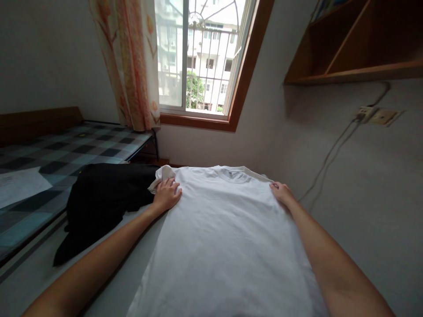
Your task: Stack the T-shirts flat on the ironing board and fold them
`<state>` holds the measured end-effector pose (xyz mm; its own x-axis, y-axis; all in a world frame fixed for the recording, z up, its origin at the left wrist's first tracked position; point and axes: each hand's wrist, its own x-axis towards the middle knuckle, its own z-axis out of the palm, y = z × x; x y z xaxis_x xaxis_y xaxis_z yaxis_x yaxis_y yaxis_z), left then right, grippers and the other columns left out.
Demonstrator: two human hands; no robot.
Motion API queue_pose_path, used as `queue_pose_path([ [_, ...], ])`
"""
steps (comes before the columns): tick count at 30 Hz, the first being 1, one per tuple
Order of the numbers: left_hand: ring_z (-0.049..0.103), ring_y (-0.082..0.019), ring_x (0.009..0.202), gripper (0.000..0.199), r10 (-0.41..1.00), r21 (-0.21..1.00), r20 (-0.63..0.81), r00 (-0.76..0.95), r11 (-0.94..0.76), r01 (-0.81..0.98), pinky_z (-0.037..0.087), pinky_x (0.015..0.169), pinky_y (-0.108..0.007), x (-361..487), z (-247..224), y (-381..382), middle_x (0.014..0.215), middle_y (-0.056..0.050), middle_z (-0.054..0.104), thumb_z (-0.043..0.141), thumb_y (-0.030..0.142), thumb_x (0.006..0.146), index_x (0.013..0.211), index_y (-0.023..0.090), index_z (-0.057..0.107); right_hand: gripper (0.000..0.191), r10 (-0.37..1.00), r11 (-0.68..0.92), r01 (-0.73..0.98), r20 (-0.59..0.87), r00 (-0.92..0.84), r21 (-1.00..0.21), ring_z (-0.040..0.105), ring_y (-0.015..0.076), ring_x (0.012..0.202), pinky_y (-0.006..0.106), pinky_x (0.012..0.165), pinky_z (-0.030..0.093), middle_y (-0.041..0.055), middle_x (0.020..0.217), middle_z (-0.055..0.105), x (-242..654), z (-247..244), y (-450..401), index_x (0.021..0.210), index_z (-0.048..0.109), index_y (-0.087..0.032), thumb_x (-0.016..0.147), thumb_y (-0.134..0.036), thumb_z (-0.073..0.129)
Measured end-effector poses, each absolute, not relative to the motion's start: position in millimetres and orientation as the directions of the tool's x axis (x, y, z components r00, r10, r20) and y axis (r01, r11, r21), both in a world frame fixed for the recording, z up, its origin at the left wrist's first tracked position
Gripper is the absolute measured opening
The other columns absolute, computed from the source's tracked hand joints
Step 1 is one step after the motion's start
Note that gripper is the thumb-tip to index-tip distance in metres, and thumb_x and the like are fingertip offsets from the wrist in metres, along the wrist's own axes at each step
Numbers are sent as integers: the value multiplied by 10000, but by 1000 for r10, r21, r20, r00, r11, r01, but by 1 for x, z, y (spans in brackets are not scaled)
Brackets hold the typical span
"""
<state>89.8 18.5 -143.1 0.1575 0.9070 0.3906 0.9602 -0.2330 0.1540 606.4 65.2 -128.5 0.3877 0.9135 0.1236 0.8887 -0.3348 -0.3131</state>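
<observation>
A white T-shirt [228,237] lies spread out in front of me, its round collar at the far end. On its left shoulder, beside the bunched sleeve, my left hand [167,194] rests with the fingers spread over the cloth. At the opposite shoulder edge my right hand [281,192] has its fingers curled in on the fabric, closed on it. The right sleeve is mostly hidden. A black garment [109,189] lies in a heap to the left of the shirt, near my left forearm.
A bed with a checked mattress [95,136] stands at the left, with a white paper [23,185] on it. A curtain [132,66] hangs beside the barred window [208,66]. A wooden shelf [357,72] and a wall socket [380,116] with a hanging cord are on the right.
</observation>
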Motion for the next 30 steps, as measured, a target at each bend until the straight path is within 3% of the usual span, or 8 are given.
queue_pose_path([
  [5, 459, -279, 1301, 384, 919, 165, 364, 149, -221, 961, 336, 1095, -456, 91, -142, 19, 1386, -85, 558, 426, 391, 922, 1180, 237, 665, 574, 942, -300, 904, 56, 331, -304, 529, 297, 1280, 380, 1041, 420, 223, 1371, 564, 607, -133, 93, 1424, 499, -57, 963, -363, 348],
  [8, 463, -287, 1302, 389, 923, 173, 357, 146, -218, 960, 331, 1100, -469, 92, -141, 18, 1386, -91, 561, 431, 389, 916, 1182, 229, 665, 623, 926, -358, 892, 20, 378, -276, 522, 353, 1279, 512, 1030, 410, 247, 1403, 525, 604, -137, 98, 1486, 416, -88, 965, -416, 320],
  [12, 452, -288, 1321, 393, 930, 170, 340, 143, -210, 963, 315, 1113, -474, 92, -141, 20, 1400, -85, 554, 433, 395, 915, 1206, 244, 651, 617, 873, -439, 890, 178, 455, -122, 407, 431, 1349, 670, 1048, 279, 238, 1473, 447, 578, -143, 89, 1475, 448, -167, 944, -464, 342],
  [15, 423, -291, 1354, 407, 937, 167, 315, 150, -210, 963, 294, 1127, -482, 92, -144, 21, 1434, -71, 530, 430, 404, 918, 1245, 264, 627, 601, 906, -311, 949, 282, 315, -57, 290, 387, 1429, 630, 1122, 187, 173, 1545, 372, 533, -143, 74, 1461, 467, -195, 946, -477, 334],
  [21, 401, -305, 1375, 444, 939, 161, 300, 170, -225, 961, 279, 1136, -505, 91, -146, 21, 1460, -96, 503, 418, 423, 926, 1280, 237, 611, 662, 992, 9, 998, 128, -1, -61, 267, 343, 1449, 547, 1151, 222, 104, 1602, 283, 438, -142, 30, 1525, 360, -248, 976, -588, 217],
  [26, 488, -284, 1293, 425, 927, 239, 340, 159, -249, 939, 349, 1101, -468, 88, -136, 24, 1451, -86, 505, 426, 424, 936, 1264, 233, 618, 677, 997, 35, 999, 63, -33, -21, 244, 318, 1465, 514, 1171, 194, 96, 1595, 304, 423, -144, 16, 1519, 374, -267, 972, -633, 216],
  [30, 541, -242, 1215, 380, 912, 271, 391, 125, -244, 931, 415, 1046, -377, 65, -112, 35, 1404, -69, 534, 431, 284, 923, 1250, 231, 617, 699, 999, 31, 999, 44, -30, -17, 235, 310, 1470, 509, 1169, 205, 82, 1603, 286, 427, -143, 24, 1528, 351, -284, 958, -665, 215],
])
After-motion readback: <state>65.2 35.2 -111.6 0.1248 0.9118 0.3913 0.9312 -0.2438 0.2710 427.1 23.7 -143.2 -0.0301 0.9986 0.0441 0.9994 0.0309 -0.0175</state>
